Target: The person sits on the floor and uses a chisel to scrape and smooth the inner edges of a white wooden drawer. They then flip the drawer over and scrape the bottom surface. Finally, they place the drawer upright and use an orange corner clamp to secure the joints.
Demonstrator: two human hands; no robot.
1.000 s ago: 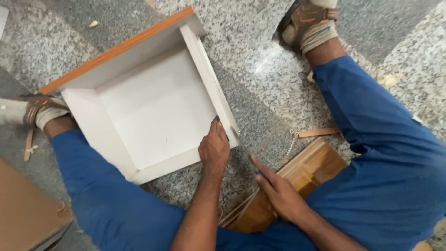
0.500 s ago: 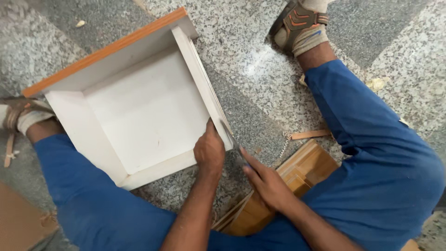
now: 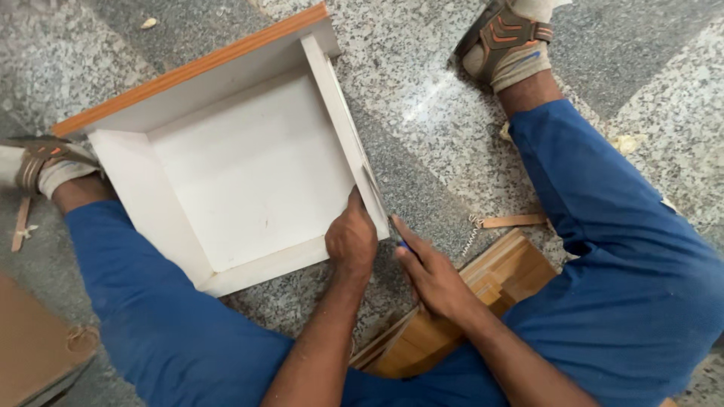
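White drawer box (image 3: 241,166) lies open side up on the speckled granite floor (image 3: 437,98), between the person's spread legs in blue trousers (image 3: 151,316). Orange-edged front panel (image 3: 188,68) forms the drawer's far side. Left of the drawer: a sandalled foot (image 3: 41,162), with a thin wood strip (image 3: 20,224) just beside it. Below-left of the drawer, a brown board (image 3: 38,354) at the frame edge.

Left hand (image 3: 351,240) closes over the drawer's near right corner, fingers curled on the side wall's end, gripping it. Right hand (image 3: 426,271) sits just right of that corner, touching the floor beside the wall, fingers loosely curled around a small blue object (image 3: 405,245); mostly hidden, cannot tell what it is.

Right of the drawer: stacked light wooden pieces (image 3: 498,279) under the right forearm, a small wood strip (image 3: 513,221) with a screw-like bit (image 3: 472,235) next to it. Far right of the drawer's top, the other sandalled foot (image 3: 505,41).
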